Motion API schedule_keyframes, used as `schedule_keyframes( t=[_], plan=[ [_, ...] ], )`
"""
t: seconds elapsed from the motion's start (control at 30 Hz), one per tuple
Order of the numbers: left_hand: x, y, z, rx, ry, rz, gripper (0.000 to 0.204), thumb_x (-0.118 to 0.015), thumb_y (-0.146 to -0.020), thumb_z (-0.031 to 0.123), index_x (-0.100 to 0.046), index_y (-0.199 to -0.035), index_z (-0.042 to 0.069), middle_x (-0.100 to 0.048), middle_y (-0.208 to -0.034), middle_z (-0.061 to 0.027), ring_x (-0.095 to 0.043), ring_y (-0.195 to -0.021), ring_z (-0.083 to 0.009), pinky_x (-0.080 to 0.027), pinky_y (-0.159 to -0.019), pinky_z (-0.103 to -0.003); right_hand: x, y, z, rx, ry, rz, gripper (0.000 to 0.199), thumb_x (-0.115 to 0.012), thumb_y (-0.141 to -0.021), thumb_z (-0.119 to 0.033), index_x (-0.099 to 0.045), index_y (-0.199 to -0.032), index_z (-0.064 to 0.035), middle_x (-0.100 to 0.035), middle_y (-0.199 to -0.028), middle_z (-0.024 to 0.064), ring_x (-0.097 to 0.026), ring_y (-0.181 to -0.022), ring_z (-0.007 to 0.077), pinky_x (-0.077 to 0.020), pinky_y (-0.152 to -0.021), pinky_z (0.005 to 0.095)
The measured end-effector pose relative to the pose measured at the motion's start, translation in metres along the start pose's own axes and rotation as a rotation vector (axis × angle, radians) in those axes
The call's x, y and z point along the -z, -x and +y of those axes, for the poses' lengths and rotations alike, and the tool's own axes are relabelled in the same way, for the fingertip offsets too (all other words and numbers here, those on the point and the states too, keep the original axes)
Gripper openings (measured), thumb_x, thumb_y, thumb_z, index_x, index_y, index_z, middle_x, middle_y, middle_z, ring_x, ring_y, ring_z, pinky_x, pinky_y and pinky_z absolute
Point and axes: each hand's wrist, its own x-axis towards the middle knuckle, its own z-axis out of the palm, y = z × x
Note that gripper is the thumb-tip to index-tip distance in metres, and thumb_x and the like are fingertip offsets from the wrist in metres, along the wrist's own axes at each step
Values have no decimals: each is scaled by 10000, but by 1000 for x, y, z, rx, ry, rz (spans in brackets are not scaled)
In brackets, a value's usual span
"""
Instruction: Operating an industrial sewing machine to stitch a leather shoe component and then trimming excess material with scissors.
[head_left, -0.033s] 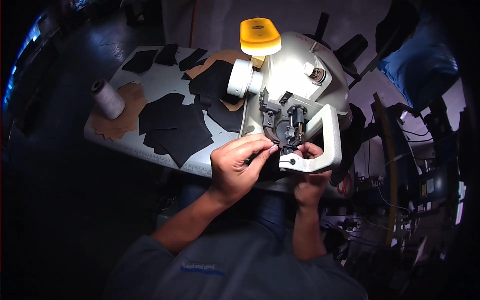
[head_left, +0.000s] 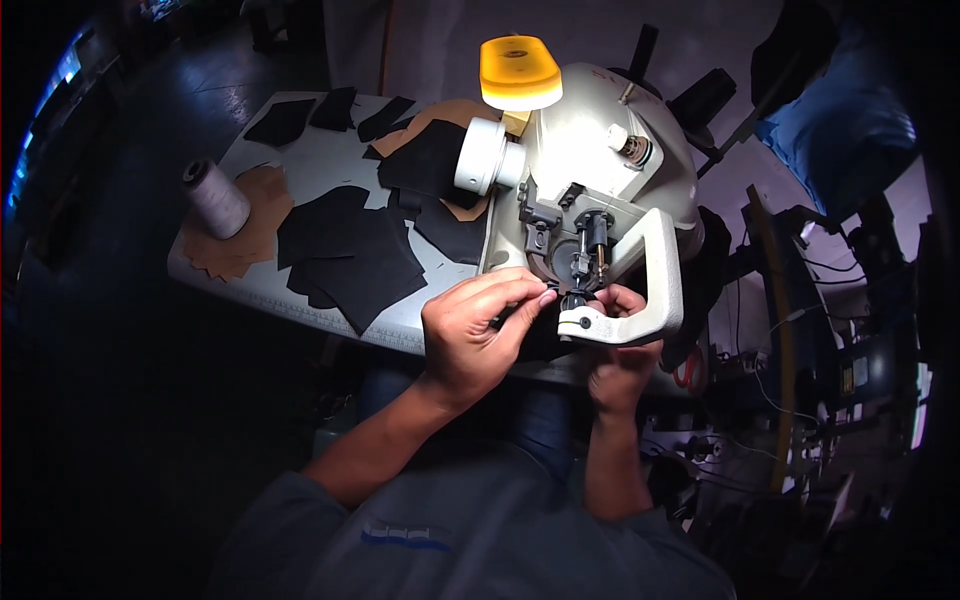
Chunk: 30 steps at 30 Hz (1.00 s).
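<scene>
Your left hand [head_left: 472, 328] grip pinches a dark piece [head_left: 556, 288] beneath the sewing machine [head_left: 570, 130] head, right hand [head_left: 622, 374] grip indeterminate; stitching seems underway, flat dark cutouts [head_left: 355, 250] on the tabletop [head_left: 340, 162] presumably remaining.

White thread cone [head_left: 218, 205] stands on tan pieces [head_left: 268, 200], left end of worktop [head_left: 335, 165]. Blue sheeting [head_left: 840, 120] noted at upper right.
</scene>
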Motion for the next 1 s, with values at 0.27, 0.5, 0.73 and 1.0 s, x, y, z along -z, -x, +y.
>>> schedule_keyframes(
  t=[0.27,0.5,0.73,1.0],
  plan=[
    [-9,4,5,-22,-70,93,127,-842,-833,-82,-775,-940,-67,-787,-902,-152,-771,-851,-210,-605,-789,-310,-2,1,1,22,-62,-7,253,-776,-966,-38,-671,-1173,62,-723,-978,67,-687,-880,112,-561,-807,269],
    [-9,9,-3,-141,-173,97,176,-863,-815,-68,-783,-969,-38,-780,-890,-156,-775,-823,-234,-610,-758,-317,-2,-1,3,27,8,7,247,-777,-967,-45,-677,-1167,62,-725,-961,69,-687,-863,109,-560,-790,267],
    [9,7,-16,-265,-169,-13,237,-833,-808,-97,-781,-1028,-27,-786,-930,-152,-781,-824,-271,-613,-752,-327,-2,-1,6,33,52,31,253,-793,-960,-55,-688,-1162,56,-730,-962,66,-693,-859,110,-563,-787,265],
    [14,1,-18,-314,-179,-57,176,-826,-838,-66,-780,-996,-5,-793,-960,-146,-793,-866,-270,-626,-781,-337,0,-2,8,46,87,40,245,-795,-956,-48,-696,-1155,54,-730,-956,69,-694,-860,113,-564,-781,270]
  ],
)
